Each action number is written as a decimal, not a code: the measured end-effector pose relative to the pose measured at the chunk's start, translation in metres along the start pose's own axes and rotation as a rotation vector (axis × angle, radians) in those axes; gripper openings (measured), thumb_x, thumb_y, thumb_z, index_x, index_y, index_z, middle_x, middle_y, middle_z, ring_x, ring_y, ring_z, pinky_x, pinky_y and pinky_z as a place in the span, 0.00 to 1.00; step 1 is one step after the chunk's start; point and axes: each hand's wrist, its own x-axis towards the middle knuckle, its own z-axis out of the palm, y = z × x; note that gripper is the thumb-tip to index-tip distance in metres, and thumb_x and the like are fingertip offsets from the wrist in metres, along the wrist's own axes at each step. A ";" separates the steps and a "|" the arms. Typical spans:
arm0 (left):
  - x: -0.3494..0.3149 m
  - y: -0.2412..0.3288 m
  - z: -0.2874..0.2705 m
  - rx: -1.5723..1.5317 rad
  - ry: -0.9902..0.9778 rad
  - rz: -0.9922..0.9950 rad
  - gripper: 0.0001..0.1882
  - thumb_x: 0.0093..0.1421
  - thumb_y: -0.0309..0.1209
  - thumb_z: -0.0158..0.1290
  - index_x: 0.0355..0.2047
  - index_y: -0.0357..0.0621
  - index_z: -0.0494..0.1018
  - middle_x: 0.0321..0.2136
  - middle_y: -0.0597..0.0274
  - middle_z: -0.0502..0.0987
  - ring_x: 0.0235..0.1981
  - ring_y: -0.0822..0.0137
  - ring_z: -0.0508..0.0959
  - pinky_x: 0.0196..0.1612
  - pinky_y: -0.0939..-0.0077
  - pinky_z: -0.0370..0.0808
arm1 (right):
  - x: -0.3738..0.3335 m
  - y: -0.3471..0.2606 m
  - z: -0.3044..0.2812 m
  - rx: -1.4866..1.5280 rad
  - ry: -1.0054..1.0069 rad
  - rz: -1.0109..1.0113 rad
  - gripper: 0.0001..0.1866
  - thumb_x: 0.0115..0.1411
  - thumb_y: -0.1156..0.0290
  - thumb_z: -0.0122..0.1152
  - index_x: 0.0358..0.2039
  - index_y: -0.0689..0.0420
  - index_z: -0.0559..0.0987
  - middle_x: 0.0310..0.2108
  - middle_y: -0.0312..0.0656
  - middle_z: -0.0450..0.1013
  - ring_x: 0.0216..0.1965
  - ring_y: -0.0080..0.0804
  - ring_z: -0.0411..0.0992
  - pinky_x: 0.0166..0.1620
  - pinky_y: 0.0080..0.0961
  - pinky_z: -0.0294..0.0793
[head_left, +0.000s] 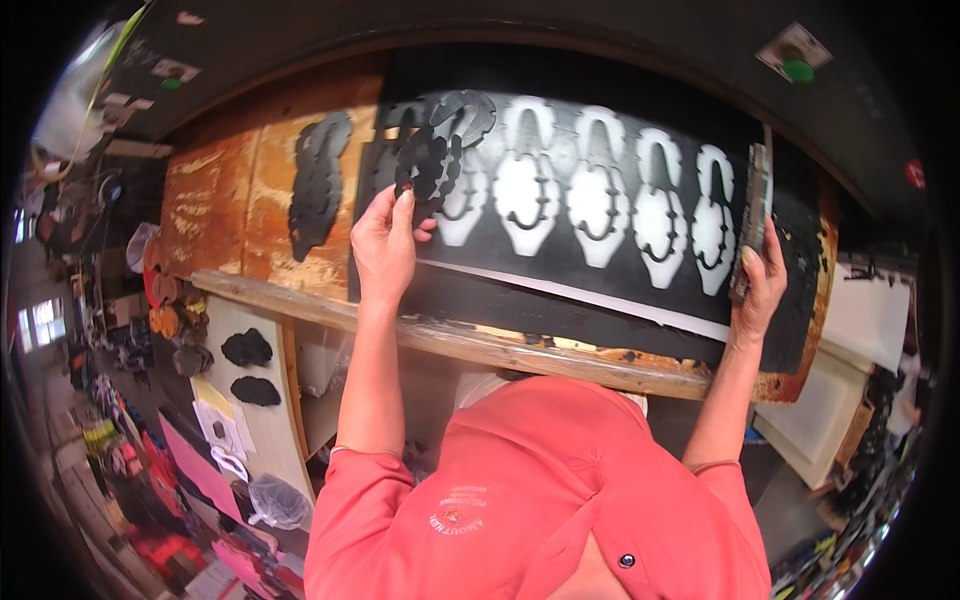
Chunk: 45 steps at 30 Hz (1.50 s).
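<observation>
At the bottom of the frame, the person's red shirt [520, 470] is close to a rough wooden rail [500, 345] running along the bench's near edge; both forearms reach over this rail, which limits a low approach. Left of centre, the left hand [385, 245] pinches the lower edge of a black cut-out piece [425, 165] between thumb and fingers, holding it above a black sheet. The piece looks thin, light and somewhat bendy, and its notched openings leave narrow bands that could tear or snag; a solid part of the rim seems the best hold. At right, the right hand [760, 275] has its fingers closed around the near end of a dark narrow bar [753, 220], seen edge-on; it looks stiffer and probably heavier, though its material is unclear.

Between the hands, a white strip [580, 295] lies on the black sheet [560, 315], below a row of white sole-shaped patterns [527, 190]. More dark cut-outs [320, 185] lie on bare wood at upper left. Beyond, a dark panel carries a green button [798, 70] at upper right.
</observation>
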 end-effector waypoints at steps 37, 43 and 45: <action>-0.062 0.012 0.177 0.683 -0.780 0.979 0.28 0.63 0.46 0.66 0.60 0.48 0.80 0.70 0.50 0.69 0.75 0.31 0.58 0.75 0.34 0.59 | 0.003 -0.011 -0.003 0.170 -0.027 0.043 0.34 0.62 0.75 0.70 0.68 0.69 0.73 0.55 0.42 0.78 0.50 0.19 0.76 0.56 0.17 0.74; -0.079 0.028 0.201 0.547 -0.754 1.089 0.15 0.66 0.38 0.64 0.42 0.37 0.83 0.49 0.54 0.85 0.64 0.39 0.75 0.69 0.37 0.70 | 0.013 -0.046 -0.012 0.044 -0.039 0.080 0.32 0.60 0.77 0.72 0.66 0.68 0.76 0.53 0.42 0.79 0.47 0.22 0.77 0.55 0.19 0.76; -0.097 0.038 0.217 0.393 -0.651 1.191 0.15 0.68 0.39 0.59 0.33 0.38 0.81 0.37 0.52 0.83 0.53 0.43 0.79 0.65 0.39 0.69 | 0.023 -0.064 -0.016 -0.039 -0.127 0.074 0.33 0.59 0.78 0.72 0.66 0.68 0.76 0.54 0.43 0.79 0.49 0.23 0.77 0.56 0.20 0.75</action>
